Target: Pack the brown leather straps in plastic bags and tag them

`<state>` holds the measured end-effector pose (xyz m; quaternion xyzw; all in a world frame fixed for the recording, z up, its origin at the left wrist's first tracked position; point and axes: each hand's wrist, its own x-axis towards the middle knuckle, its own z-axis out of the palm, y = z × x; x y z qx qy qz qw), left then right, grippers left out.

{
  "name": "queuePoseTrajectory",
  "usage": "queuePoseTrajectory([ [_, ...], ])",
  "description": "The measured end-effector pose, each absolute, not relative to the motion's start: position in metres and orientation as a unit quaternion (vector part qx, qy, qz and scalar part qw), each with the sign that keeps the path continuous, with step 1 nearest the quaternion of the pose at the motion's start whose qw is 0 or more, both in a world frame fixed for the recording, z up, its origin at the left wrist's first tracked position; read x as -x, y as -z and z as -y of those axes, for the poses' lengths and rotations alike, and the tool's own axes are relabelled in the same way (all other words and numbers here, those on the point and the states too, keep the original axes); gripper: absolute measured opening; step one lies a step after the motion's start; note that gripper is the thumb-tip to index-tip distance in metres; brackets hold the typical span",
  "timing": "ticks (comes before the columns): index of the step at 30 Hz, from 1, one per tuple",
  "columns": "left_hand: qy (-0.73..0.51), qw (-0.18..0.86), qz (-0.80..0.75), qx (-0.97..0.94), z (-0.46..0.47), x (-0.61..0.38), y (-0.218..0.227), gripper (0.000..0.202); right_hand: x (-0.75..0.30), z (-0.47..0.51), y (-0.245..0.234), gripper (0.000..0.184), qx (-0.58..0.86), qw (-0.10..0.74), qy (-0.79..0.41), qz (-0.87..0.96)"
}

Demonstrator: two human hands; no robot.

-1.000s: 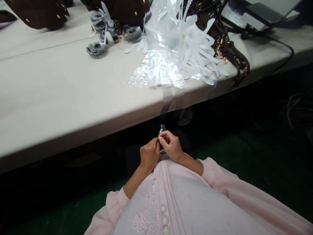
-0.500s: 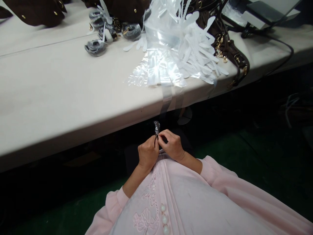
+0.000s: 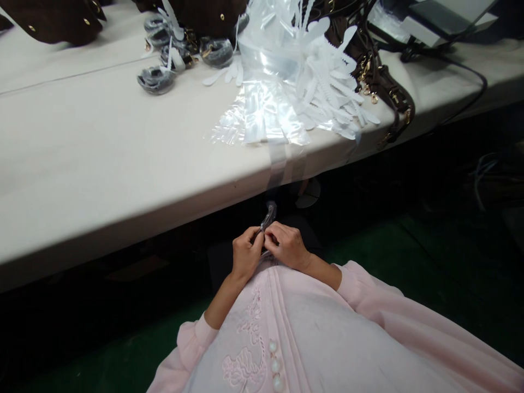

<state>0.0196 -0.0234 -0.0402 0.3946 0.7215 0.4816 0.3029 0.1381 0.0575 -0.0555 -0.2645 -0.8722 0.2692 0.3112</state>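
Observation:
My left hand [image 3: 247, 253] and my right hand [image 3: 287, 245] meet in front of my waist, just off the table's edge. Between them a dark strap wrapped in shiny clear plastic [image 3: 269, 215] sticks up, tilted to the right. The left thumb and fingers pinch its lower part. My right fingertips are pressed together against the same spot; the small part they grip is hidden. On the table lie several coiled straps in plastic [image 3: 155, 80], some with white tags [image 3: 177, 59].
A pale cloth-covered table [image 3: 102, 142] spans the view. Clear plastic bags [image 3: 272, 103] are taped at its edge, beside a heap of white tags [image 3: 333, 93]. Brown straps with gold clasps [image 3: 395, 98] hang over the right edge. Dark brown bags [image 3: 61, 22] stand behind.
The wrapped strap's top has swung from nearly upright to a tilt rightward, with more of it showing. My left fingers have shifted on it. The view has moved slightly.

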Motion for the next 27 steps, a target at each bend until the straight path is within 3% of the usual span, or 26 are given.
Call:
queuePoseTrajectory([
  [4, -0.587, 0.496, -0.600, -0.221, 0.023, -0.022, 0.035, 0.015, -0.141, -0.060, 0.053, 0.012, 0.302, 0.334, -0.359, 0.817],
  [7, -0.582, 0.552, -0.554, -0.225, 0.025, -0.018, 0.031, 0.017, -0.142, -0.063, 0.052, 0.009, 0.336, 0.329, -0.421, 0.775],
  [11, -0.559, 0.546, -0.580, -0.230, 0.026, -0.016, 0.030, 0.029, -0.143, -0.062, 0.054, 0.007, 0.355, 0.310, -0.446, 0.761],
  [16, -0.544, 0.517, -0.625, -0.215, 0.024, -0.019, 0.039, 0.027, -0.145, -0.055, 0.056, 0.010, 0.300, 0.280, -0.365, 0.836],
  [19, -0.530, 0.538, -0.620, -0.210, 0.026, -0.018, 0.040, 0.029, -0.147, -0.055, 0.056, 0.010, 0.297, 0.263, -0.379, 0.836],
  [27, -0.504, 0.563, -0.615, -0.227, 0.044, -0.017, 0.038, 0.040, -0.153, -0.071, 0.061, 0.006, 0.412, 0.317, -0.465, 0.716],
])
